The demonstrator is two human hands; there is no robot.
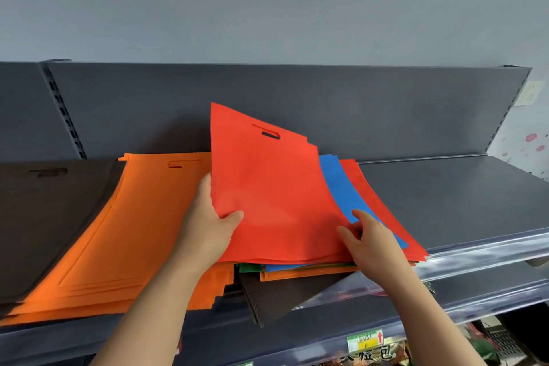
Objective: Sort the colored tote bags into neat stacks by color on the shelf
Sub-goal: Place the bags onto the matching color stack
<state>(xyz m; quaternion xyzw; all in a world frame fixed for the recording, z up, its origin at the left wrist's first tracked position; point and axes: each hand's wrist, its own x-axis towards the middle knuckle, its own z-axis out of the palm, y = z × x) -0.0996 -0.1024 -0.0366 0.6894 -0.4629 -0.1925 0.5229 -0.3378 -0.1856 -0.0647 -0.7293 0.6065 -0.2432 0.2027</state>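
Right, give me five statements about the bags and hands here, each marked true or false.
1. The left hand grips the lifted red tote bag by its edge. True.
2. The orange stack lies right of the mixed pile. False: it lies to the pile's left.
3. A blue tote bag shows beside the lifted bag's right edge. True.
4. The right hand holds a green bag in the air. False: it rests on the mixed pile.
5. The dark brown stack sits furthest left on the shelf. True.
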